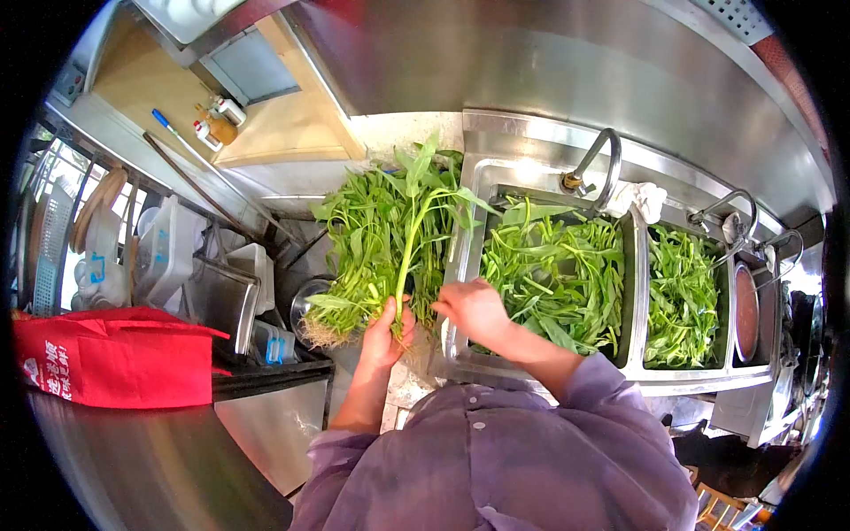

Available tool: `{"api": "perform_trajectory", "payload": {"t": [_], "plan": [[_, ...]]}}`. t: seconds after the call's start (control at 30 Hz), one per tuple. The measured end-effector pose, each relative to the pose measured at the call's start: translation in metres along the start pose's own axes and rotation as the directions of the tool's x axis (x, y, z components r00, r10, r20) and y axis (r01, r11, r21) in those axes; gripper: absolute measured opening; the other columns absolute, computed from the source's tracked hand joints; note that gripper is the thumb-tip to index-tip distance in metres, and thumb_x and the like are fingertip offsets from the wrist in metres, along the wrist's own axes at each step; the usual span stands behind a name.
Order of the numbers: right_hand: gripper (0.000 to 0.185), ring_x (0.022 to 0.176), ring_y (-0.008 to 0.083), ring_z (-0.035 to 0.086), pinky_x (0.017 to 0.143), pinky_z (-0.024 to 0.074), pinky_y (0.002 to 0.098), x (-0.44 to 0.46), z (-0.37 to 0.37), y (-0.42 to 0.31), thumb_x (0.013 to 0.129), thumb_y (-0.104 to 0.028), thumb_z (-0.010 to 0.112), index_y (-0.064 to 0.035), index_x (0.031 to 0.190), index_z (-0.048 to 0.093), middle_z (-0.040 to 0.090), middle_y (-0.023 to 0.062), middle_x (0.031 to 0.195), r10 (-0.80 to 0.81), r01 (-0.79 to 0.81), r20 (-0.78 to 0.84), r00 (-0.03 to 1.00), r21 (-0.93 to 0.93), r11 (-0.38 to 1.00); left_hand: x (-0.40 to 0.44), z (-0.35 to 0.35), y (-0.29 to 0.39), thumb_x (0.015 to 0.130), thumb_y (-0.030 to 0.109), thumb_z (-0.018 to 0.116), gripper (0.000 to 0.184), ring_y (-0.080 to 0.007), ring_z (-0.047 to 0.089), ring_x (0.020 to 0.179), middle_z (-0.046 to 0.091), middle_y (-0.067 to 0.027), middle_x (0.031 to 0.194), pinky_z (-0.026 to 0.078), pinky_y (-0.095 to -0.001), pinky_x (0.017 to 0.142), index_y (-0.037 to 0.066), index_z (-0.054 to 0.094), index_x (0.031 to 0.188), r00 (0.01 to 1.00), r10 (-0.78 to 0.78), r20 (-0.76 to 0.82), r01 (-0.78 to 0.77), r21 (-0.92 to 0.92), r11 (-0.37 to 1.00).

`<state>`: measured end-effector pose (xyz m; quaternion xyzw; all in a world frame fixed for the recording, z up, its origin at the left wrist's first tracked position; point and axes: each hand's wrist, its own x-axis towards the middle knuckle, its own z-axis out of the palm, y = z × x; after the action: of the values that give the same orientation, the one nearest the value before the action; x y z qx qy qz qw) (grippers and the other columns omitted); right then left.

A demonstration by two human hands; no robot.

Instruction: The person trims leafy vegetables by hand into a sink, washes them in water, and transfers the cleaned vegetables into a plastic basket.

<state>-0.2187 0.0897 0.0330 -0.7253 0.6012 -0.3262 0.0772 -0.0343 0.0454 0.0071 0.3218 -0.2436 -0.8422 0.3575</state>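
Observation:
My left hand [387, 334] is closed around the lower end of a water spinach stalk [412, 243], which stands up with its leaves at the top. Over the near left rim of the sink, my right hand [474, 308] is closed with its fingers curled in. Whatever those fingers hold, if anything, is hidden. Behind the held stalk is a large heap of water spinach [363, 212], with pale roots [324, 327] at its lower left. Loose water spinach leaves and stems [553, 274] fill the left sink basin, and more cut greens [682, 296] lie in the basin beside it.
A steel sink unit [460, 257] runs to the right, with a curved faucet [614, 159] and a white cloth [639, 202] at its back. A reddish round vessel [746, 314] sits farther right. At left are a red bag [124, 358] and plastic containers [164, 248].

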Motion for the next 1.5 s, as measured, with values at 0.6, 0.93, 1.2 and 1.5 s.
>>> {"api": "perform_trajectory", "payload": {"t": [0.6, 0.93, 1.2, 1.5], "plan": [[0.017, 0.076, 0.0273, 0.058, 0.069, 0.0449, 0.0345, 0.040, -0.080, 0.115, 0.079, -0.018, 0.053, -0.0046, 0.086, 0.059, 0.059, 0.0136, 0.079, 0.050, -0.209, 0.499, 0.865, 0.267, 0.941, -0.027, -0.015, 0.036, 0.086, 0.025, 0.047, 0.025, -0.0094, 0.035, 0.042, 0.039, -0.0009, 0.057, 0.026, -0.0200, 0.035, 0.002, 0.048, 0.092, 0.984, -0.175, 0.017, 0.162, 0.305, 0.939], [0.023, 0.087, 0.0287, 0.056, 0.079, 0.0428, 0.0381, -0.031, -0.039, 0.206, 0.076, -0.012, 0.050, -0.0066, 0.096, 0.059, 0.056, 0.0195, 0.093, 0.665, -0.637, -0.150, 0.731, 0.196, 0.745, 0.003, 0.039, 0.005, 0.085, 0.020, 0.049, 0.020, -0.0072, 0.036, 0.040, 0.042, 0.0008, 0.054, 0.025, -0.0199, 0.033, 0.001, 0.051, 0.088, 0.977, -0.213, -0.030, 0.195, 0.545, 0.816], [0.027, 0.090, 0.0315, 0.053, 0.080, 0.0416, 0.0375, -0.055, -0.064, 0.133, 0.085, -0.028, 0.045, -0.0105, 0.101, 0.056, 0.059, 0.0124, 0.094, 0.257, -0.266, 0.261, 0.931, 0.001, 0.964, 0.017, 0.037, 0.012, 0.083, 0.023, 0.052, 0.025, -0.0068, 0.036, 0.040, 0.042, 0.0005, 0.054, 0.023, -0.0186, 0.032, -0.001, 0.052, 0.089, 0.959, -0.283, -0.019, 0.264, 0.427, 0.865], [0.012, 0.076, 0.0164, 0.058, 0.070, 0.0473, 0.0292, -0.081, -0.027, 0.138, 0.081, -0.005, 0.048, -0.0050, 0.089, 0.057, 0.059, 0.0089, 0.088, 0.769, -0.621, 0.229, 0.597, 0.739, 0.262, 0.022, 0.045, -0.017, 0.086, 0.021, 0.048, 0.024, -0.0073, 0.034, 0.039, 0.040, 0.0010, 0.053, 0.024, -0.0198, 0.033, -0.003, 0.050, 0.092, 0.931, -0.366, 0.008, 0.306, 0.529, 0.792]]}}
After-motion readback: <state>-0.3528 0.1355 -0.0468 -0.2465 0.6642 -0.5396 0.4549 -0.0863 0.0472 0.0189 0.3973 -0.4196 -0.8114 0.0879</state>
